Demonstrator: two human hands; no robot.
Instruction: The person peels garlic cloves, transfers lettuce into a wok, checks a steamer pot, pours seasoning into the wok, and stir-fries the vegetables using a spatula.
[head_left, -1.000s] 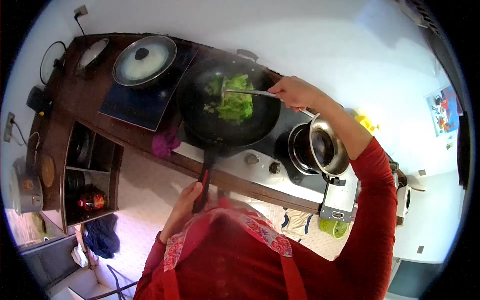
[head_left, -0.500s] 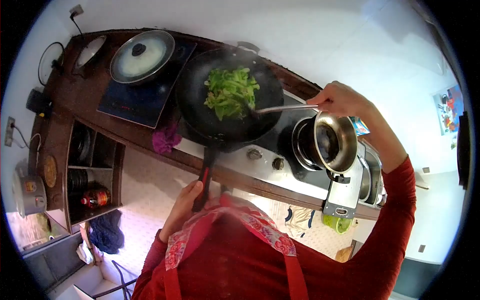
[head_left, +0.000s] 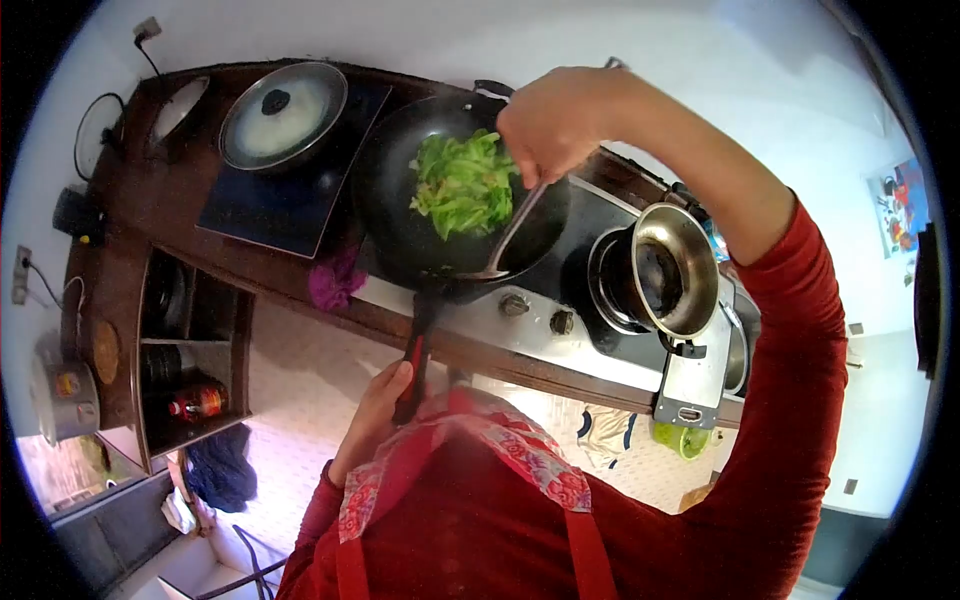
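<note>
A black wok (head_left: 390,190) sits on the stove with chopped green vegetables (head_left: 463,186) heaped in its middle. My left hand (head_left: 378,405) is wrapped around the wok's black and red handle (head_left: 414,360). Over the wok's right side, my right hand (head_left: 562,125) is closed on a metal spatula (head_left: 518,222), which slants down from the fist. The spatula's blade rests at the wok's near inner wall, apart from the vegetables. Part of the spatula's shaft is hidden behind the hand.
A steel saucepan (head_left: 690,270) stands tilted on the right burner. At the left, a lidded pan (head_left: 300,120) is on an induction cooktop (head_left: 265,210). A purple cloth (head_left: 337,280) lies by the counter edge. Stove knobs (head_left: 514,304) face me.
My right hand has moved left and up over the wok. The spatula has swung from beside the vegetables to the wok's near wall. My left hand stays on the handle.
</note>
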